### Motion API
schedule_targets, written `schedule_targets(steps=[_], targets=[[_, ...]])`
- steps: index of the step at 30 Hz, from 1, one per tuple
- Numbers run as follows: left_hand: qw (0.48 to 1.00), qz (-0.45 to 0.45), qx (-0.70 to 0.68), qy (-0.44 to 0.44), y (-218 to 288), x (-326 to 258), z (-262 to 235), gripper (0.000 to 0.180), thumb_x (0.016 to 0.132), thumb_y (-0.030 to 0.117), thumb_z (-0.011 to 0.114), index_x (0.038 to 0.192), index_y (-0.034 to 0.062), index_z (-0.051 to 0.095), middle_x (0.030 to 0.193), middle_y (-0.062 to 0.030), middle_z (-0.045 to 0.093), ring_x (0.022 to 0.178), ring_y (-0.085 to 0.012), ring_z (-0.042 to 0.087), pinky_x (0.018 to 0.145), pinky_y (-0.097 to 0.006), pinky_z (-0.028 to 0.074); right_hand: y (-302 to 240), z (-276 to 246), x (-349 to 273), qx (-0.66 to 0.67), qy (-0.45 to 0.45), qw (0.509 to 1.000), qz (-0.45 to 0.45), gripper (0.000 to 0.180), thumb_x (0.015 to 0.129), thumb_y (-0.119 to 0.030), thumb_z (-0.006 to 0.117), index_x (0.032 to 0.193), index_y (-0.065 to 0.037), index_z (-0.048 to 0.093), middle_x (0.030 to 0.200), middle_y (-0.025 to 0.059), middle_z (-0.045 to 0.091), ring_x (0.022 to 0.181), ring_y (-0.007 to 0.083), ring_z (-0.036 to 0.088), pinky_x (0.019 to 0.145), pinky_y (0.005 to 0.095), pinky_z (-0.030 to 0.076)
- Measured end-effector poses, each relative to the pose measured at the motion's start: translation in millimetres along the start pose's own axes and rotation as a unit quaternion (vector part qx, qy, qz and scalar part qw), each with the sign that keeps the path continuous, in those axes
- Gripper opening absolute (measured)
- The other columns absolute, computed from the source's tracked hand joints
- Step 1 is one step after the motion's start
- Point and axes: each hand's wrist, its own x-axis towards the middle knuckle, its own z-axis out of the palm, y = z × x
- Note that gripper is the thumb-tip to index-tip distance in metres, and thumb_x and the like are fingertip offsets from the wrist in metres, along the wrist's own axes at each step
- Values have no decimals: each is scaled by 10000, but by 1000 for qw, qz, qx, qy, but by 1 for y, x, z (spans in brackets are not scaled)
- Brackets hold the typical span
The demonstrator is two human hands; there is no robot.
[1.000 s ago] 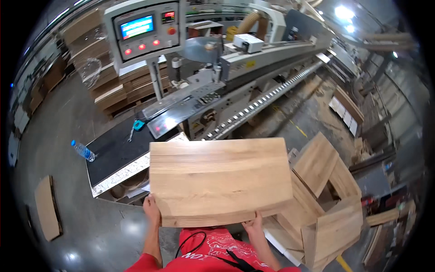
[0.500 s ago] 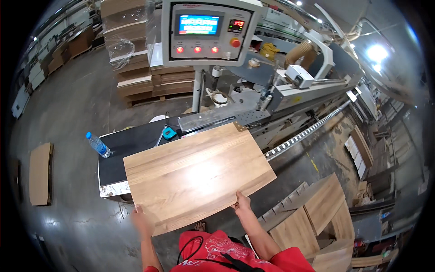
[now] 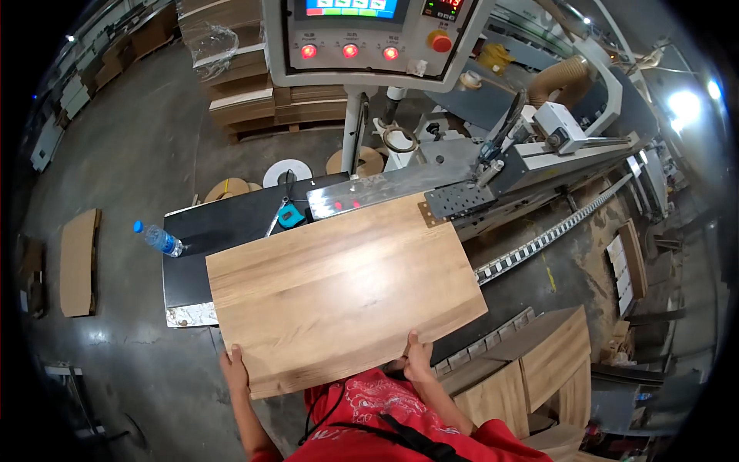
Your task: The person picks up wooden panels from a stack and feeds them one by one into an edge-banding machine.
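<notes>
A rectangular wood-grain board (image 3: 339, 289) lies across the black work table (image 3: 185, 281), its far right corner under a perforated dark metal plate (image 3: 459, 200) of the machine. My right hand (image 3: 418, 358) grips the board's near edge, thumb on top and the other fingers hidden beneath. At the board's left edge is my left hand (image 3: 235, 372); its thumb rests by the edge while the fingers show beside it, stretched out and not wrapped around the board. A metal guide (image 3: 385, 189) runs along the board's far side.
A water bottle (image 3: 160, 240) lies tilted on the table's left, and a teal tape measure (image 3: 289, 215) sits beyond the board. A control panel (image 3: 362, 46) stands above. To the right are a roller track (image 3: 531, 245) and stacked boards (image 3: 554, 354).
The board has shifted slightly right, toward the machine, with both hands staying at its edges. The view has tilted lower, so the control panel is partly cut off.
</notes>
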Motion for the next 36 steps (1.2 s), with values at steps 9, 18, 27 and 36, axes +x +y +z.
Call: schedule_targets(steps=[9,18,27,36], targets=[[999,-53,-12,1,24,-35,67,604,903,349,566,1289,-73,373,1268,-182,468,1121,-242,469,943,-332,372,-29,-52,57,-43,48,995,-73,445,895,-260,593,1163,28,384,1011,115,540,779,184,550,629,308,483],[998,-24,-1,54,53,-85,163,318,900,299,575,953,-12,532,906,-64,572,824,-152,500,750,-296,426,-77,-128,132,-123,-5,991,43,478,903,-233,582,1222,40,355,1139,123,488,900,183,514,704,300,464],[997,39,21,60,8,-84,235,342,862,284,598,964,-40,567,878,-133,610,798,-191,546,716,-343,450,-138,-138,164,21,74,997,15,371,889,-282,589,1050,-35,363,884,104,542,652,178,595,418,297,507],[997,8,-44,-63,5,-110,304,441,893,363,576,1046,-40,485,931,-156,589,853,-215,547,773,-351,443,-164,-200,235,6,21,1000,4,543,907,-375,533,1264,-35,304,1184,150,508,903,279,617,568,371,580]])
